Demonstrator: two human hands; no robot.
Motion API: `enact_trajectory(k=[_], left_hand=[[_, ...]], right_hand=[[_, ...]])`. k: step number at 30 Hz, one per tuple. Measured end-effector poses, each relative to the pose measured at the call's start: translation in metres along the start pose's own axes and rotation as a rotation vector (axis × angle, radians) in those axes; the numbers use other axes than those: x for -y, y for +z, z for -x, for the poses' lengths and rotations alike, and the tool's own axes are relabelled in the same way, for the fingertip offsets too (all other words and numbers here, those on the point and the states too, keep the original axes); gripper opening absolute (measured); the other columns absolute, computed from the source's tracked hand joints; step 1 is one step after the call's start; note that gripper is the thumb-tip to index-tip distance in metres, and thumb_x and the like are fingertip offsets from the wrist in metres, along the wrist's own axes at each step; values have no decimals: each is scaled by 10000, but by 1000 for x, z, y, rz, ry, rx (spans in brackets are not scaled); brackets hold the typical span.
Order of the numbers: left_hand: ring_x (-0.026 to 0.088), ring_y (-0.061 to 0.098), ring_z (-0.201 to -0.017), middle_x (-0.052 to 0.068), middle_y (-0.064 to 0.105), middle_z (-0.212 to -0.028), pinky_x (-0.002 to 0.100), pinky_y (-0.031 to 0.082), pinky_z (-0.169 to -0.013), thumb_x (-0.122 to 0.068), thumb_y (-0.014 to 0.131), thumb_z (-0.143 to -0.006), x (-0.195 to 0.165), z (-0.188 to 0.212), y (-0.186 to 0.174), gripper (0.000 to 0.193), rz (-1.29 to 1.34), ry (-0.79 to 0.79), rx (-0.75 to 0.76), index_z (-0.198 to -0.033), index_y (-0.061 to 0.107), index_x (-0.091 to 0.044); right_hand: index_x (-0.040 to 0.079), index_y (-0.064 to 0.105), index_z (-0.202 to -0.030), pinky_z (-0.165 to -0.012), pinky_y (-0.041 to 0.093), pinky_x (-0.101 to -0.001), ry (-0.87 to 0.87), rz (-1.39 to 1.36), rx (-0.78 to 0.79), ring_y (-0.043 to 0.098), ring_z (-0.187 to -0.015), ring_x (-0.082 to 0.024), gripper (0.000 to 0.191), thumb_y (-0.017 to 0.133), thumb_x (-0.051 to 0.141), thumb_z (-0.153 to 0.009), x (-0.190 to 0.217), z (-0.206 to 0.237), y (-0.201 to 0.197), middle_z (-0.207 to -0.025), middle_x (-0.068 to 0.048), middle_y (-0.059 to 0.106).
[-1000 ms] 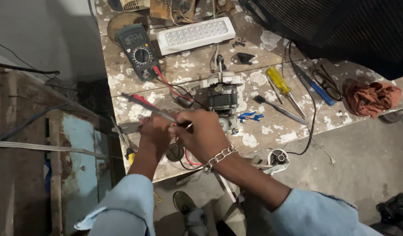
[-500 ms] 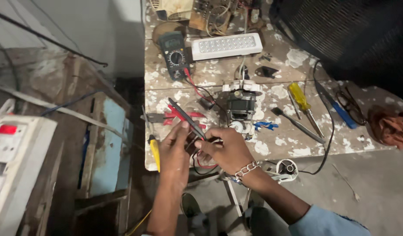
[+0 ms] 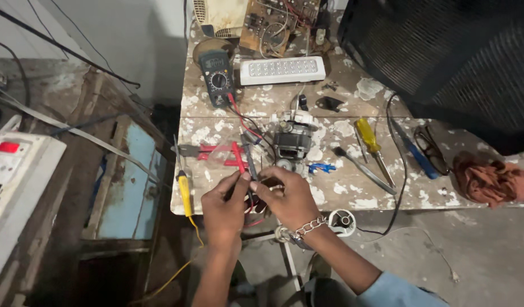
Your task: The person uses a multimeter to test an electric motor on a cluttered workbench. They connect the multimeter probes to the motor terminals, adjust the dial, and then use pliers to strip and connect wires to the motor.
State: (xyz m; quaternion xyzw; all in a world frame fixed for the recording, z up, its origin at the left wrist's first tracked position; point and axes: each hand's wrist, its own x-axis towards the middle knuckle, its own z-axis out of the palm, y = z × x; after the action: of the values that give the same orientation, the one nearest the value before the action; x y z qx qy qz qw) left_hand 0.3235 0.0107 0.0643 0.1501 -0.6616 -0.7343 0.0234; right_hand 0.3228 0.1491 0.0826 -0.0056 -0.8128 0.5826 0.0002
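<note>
The paint-spattered bench (image 3: 341, 193) filled more of the view than a second earlier, the head having come nearer and swung left so that a white switch box (image 3: 14, 170) now showed at the left edge; the bench's far end, with a bare circuit board (image 3: 276, 23) and a white lamp panel (image 3: 283, 70), had also come into sight; the small electric motor (image 3: 293, 139) stood where it had been, mid-bench, with the multimeter (image 3: 218, 78) behind it and its red lead trailing forward; both hands had shifted from the motor's left side to the near edge, just in front of it; the left hand (image 3: 225, 210) was closed narrowly round a dark probe (image 3: 249, 162) whose tip pointed up toward the motor; the right hand (image 3: 290, 199), a chain bracelet (image 3: 308, 227) at its wrist, pinched something small at the probe's base, apparently wires, though I could not tell; the work seemed to have moved from probing to handling the leads.
</note>
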Motion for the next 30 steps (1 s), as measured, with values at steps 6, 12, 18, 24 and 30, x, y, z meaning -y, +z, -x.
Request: enact_trajectory(k=[6, 12, 18, 24, 30], left_hand=[[248, 696, -675, 178, 732, -813, 365, 529, -633, -163, 722, -917, -8, 23, 14, 258, -443, 294, -118, -1113, 771, -3], [389, 706, -722, 258, 712, -859, 433, 544, -667, -131, 749, -873, 1, 39, 24, 235, -654, 343, -183, -1084, 788, -37], [420, 695, -845, 258, 715, -941, 484, 536, -753, -138, 757, -866, 2, 25, 39, 211, -785, 300, -189, -1053, 798, -49], [444, 681, -923, 245, 708, -1039, 507, 531, -798, -127, 741, -880, 3, 22, 35, 193, -842, 318, -208, -1039, 791, -30], [437, 693, -893, 226, 723, -1016, 498, 535, -792, -112, 724, -888, 2, 20, 27, 187, -835, 309, -180, -1042, 790, -30]], right_hand=[[23, 742, -1071, -599, 530, -264, -16, 11, -198, 664, -671, -105, 211, 745, 145, -899, -24, 21, -23, -781, -76, 753], [57, 738, -1118, -602, 525, -270, 51, 180, -334, 702, -637, -98, 266, 742, 146, -867, -45, 37, -55, -766, -77, 781], [69, 795, -1040, -635, 542, -304, -17, 333, -348, 707, -632, -168, 223, 760, 171, -845, -49, 40, -60, -795, -113, 774], [72, 802, -1027, -656, 542, -324, -49, 387, -347, 712, -660, -190, 222, 767, 189, -841, -50, 41, -64, -798, -153, 760], [69, 798, -1031, -622, 530, -316, -36, 329, -331, 683, -617, -174, 220, 759, 177, -844, -49, 48, -58, -769, -135, 757]])
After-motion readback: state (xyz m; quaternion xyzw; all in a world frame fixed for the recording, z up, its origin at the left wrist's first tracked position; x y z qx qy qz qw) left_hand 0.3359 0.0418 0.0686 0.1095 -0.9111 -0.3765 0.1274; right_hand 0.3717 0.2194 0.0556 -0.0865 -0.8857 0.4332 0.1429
